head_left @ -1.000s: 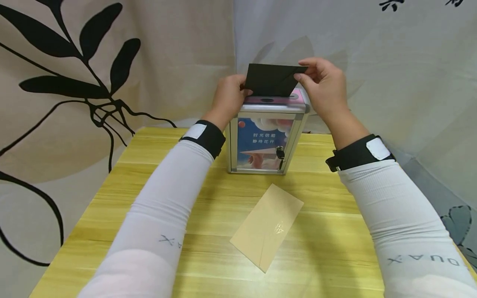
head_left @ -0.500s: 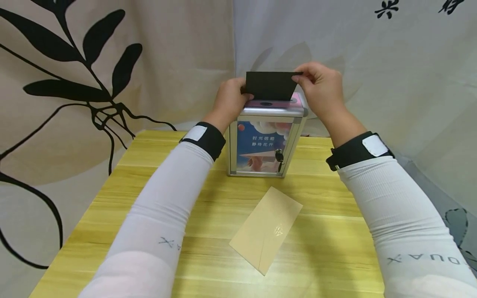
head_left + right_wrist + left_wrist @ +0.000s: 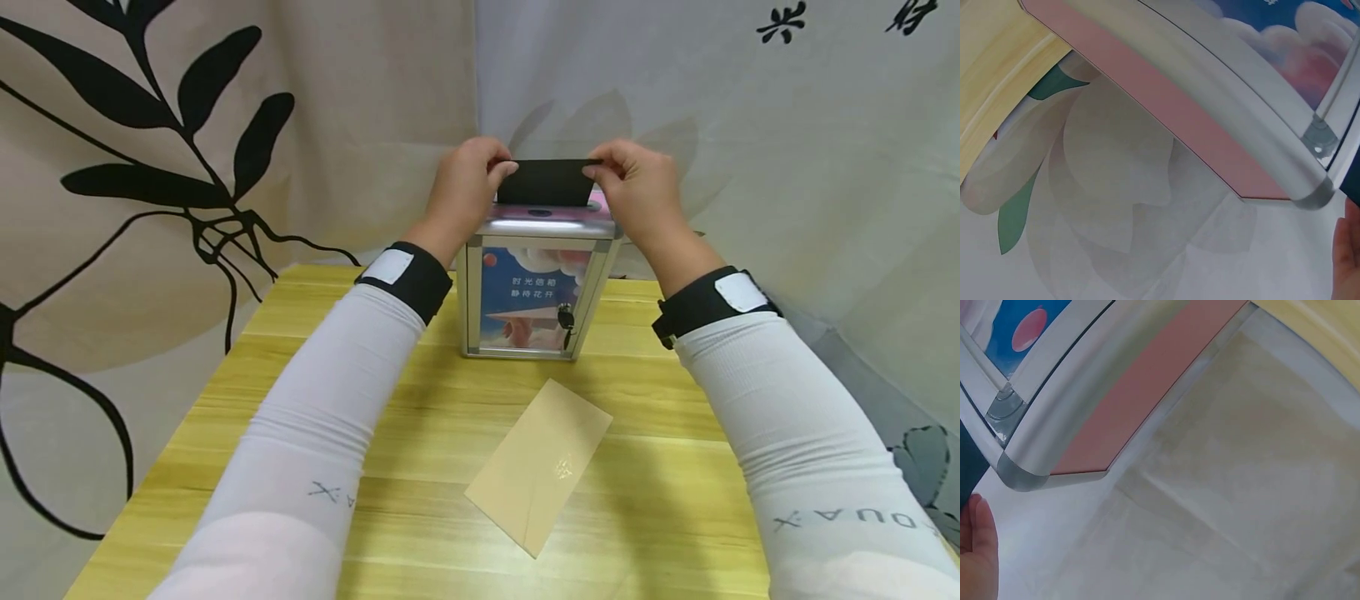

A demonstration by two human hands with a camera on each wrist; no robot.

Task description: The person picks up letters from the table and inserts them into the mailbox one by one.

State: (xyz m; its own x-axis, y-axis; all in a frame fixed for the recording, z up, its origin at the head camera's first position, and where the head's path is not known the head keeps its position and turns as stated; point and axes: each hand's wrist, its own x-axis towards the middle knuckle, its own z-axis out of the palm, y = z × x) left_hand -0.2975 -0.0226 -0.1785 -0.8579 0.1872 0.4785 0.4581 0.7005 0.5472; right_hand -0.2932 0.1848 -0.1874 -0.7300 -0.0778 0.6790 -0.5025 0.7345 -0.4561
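A black envelope [image 3: 544,182] stands upright at the top of a silver-framed box [image 3: 531,296], its lower edge at the pink lid; whether it sits inside the slot cannot be made out. My left hand [image 3: 467,187] pinches its upper left corner. The upper right corner is pinched by my right hand [image 3: 643,187]. In the left wrist view, fingertips of the left hand [image 3: 977,550] show beside the dark paper [image 3: 969,461]; the right wrist view catches the right hand [image 3: 1347,253] at its edge. A beige envelope [image 3: 538,467] lies flat before the box.
The box rests on a yellow wood-grain table [image 3: 300,400] and has a small lock with a key [image 3: 566,321] on its front. Behind hangs a light cloth [image 3: 750,142] with black plant prints and characters.
The black envelope has sunk lower against the box top, and the right hand has come down with it. The left hand has shifted from the envelope's lower left side up to its top corner.
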